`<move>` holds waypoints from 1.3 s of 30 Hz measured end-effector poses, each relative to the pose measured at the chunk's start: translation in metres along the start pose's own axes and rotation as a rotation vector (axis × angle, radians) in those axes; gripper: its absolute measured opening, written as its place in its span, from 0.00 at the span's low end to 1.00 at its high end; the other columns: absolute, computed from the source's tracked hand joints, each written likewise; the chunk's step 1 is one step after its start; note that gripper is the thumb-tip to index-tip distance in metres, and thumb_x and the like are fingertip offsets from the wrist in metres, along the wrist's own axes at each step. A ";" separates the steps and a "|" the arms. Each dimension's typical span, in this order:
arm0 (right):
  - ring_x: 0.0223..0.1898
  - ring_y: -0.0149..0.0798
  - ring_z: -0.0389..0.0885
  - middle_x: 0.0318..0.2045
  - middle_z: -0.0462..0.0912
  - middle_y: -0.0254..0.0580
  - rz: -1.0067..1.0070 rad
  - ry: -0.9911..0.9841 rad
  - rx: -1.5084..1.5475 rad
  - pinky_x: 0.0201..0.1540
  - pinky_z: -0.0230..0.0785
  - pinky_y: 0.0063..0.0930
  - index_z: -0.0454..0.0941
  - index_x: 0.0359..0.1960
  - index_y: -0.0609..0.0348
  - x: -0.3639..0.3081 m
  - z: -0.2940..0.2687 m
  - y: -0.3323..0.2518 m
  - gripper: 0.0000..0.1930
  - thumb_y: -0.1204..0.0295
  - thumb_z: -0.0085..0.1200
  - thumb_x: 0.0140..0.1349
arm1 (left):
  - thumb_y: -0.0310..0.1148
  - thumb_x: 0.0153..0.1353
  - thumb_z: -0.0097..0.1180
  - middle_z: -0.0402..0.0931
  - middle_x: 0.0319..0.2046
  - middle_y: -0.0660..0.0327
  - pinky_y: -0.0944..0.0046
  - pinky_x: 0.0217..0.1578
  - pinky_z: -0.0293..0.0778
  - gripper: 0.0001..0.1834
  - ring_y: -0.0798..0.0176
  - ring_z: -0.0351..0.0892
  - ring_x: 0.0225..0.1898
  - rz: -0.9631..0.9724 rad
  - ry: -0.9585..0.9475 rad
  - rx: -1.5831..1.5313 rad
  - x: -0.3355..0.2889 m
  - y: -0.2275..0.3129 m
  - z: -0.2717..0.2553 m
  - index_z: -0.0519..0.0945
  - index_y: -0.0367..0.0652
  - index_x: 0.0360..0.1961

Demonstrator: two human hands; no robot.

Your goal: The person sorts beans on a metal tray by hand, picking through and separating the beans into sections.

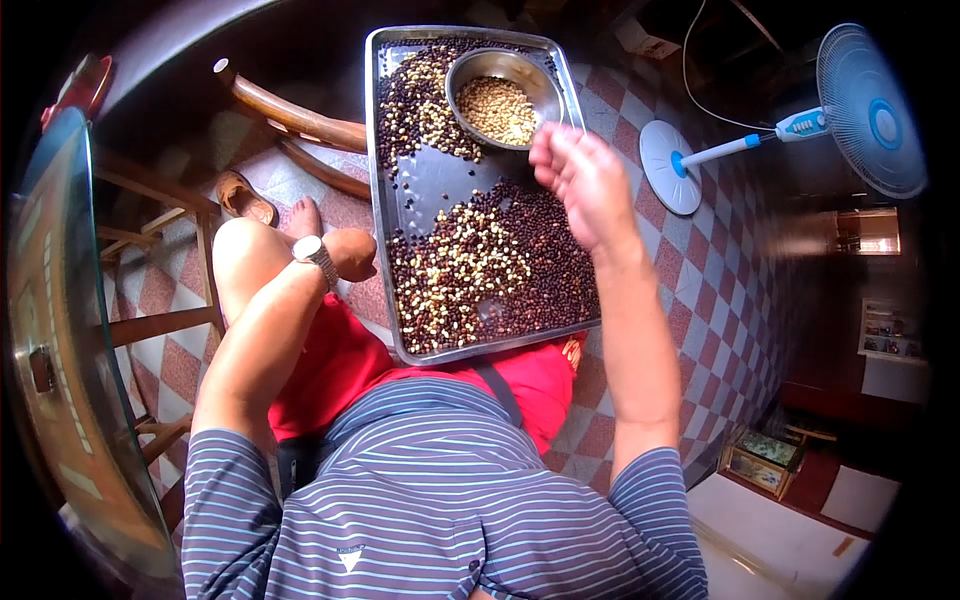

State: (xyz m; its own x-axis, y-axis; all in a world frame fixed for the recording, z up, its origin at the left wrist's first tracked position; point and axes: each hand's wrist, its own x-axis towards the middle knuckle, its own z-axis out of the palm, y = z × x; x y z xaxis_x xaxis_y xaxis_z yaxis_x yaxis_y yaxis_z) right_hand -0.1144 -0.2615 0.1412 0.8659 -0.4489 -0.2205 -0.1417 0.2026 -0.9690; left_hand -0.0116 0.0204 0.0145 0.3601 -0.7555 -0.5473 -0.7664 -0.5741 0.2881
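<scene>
Across my lap lies a metal tray (384, 200) spread with dark brown beans (550, 250) and pale cream beans (445, 265). Inside the tray, at its far right, stands a round steel bowl (460, 72) partly filled with pale beans (497, 108). My right hand (585, 185) is raised over the tray's right side, just nearer than the bowl, its fingers curled closed; whatever they hold is hidden. At the tray's left edge, over my knee, is my left hand (352, 254), with a watch (314, 257) on the wrist. Its back shows and its fingers are mostly hidden.
A glass-topped table (75, 330) stands on my left, with a curved wooden piece (295, 115) farther ahead. A blue and white fan (870, 115) is at the right on its round base (668, 165). A brown slipper (245, 198) lies on the checkered floor (700, 300).
</scene>
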 end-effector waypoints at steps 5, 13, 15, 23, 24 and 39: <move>0.38 0.37 0.86 0.37 0.87 0.46 -0.263 0.008 -0.730 0.43 0.76 0.30 0.84 0.41 0.63 -0.058 -0.034 0.106 0.09 0.74 0.59 0.62 | 0.43 0.56 0.61 0.83 0.34 0.45 0.48 0.42 0.79 0.17 0.42 0.84 0.40 -0.008 -0.015 -0.014 0.000 0.003 -0.001 0.86 0.38 0.33; 0.37 0.45 0.85 0.36 0.84 0.48 -0.334 -0.037 -0.892 0.41 0.77 0.32 0.84 0.40 0.62 -0.120 -0.023 0.123 0.09 0.77 0.58 0.59 | 0.43 0.56 0.62 0.83 0.34 0.45 0.48 0.43 0.79 0.17 0.42 0.84 0.40 -0.008 -0.049 -0.002 0.002 0.000 0.004 0.86 0.38 0.33; 0.35 0.45 0.85 0.35 0.84 0.47 -0.303 -0.095 -0.870 0.40 0.77 0.33 0.84 0.40 0.61 -0.125 -0.017 0.128 0.09 0.77 0.59 0.58 | 0.44 0.55 0.63 0.83 0.35 0.45 0.49 0.44 0.79 0.17 0.42 0.83 0.41 -0.012 -0.065 0.003 0.003 0.001 0.003 0.85 0.38 0.34; 0.37 0.49 0.83 0.35 0.83 0.45 -0.267 -0.377 -0.962 0.41 0.78 0.40 0.85 0.40 0.54 -0.135 -0.001 0.139 0.10 0.72 0.62 0.56 | 0.46 0.53 0.64 0.80 0.37 0.45 0.49 0.46 0.76 0.21 0.43 0.80 0.43 -0.043 -0.119 -0.011 0.001 -0.005 0.006 0.82 0.39 0.38; 0.37 0.49 0.83 0.35 0.83 0.45 -0.317 -0.310 -0.960 0.40 0.78 0.40 0.85 0.40 0.54 -0.132 -0.006 0.146 0.10 0.72 0.62 0.56 | 0.46 0.52 0.64 0.80 0.38 0.45 0.49 0.46 0.75 0.21 0.43 0.80 0.44 -0.046 -0.124 -0.015 -0.001 -0.007 0.006 0.82 0.39 0.39; 0.35 0.51 0.83 0.32 0.83 0.48 -0.237 0.005 -0.973 0.39 0.77 0.41 0.84 0.36 0.58 -0.142 -0.032 0.136 0.06 0.76 0.60 0.57 | 0.51 0.47 0.67 0.76 0.42 0.47 0.51 0.51 0.70 0.30 0.45 0.74 0.49 -0.091 -0.226 -0.062 0.009 -0.010 0.005 0.76 0.40 0.46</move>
State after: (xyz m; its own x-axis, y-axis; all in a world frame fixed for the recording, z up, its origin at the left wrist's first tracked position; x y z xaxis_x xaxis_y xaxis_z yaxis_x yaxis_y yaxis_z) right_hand -0.2717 -0.1978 0.0373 0.9209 -0.3897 -0.0082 -0.2987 -0.6921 -0.6571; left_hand -0.0037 0.0208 0.0029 0.2927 -0.6137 -0.7333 -0.6996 -0.6602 0.2732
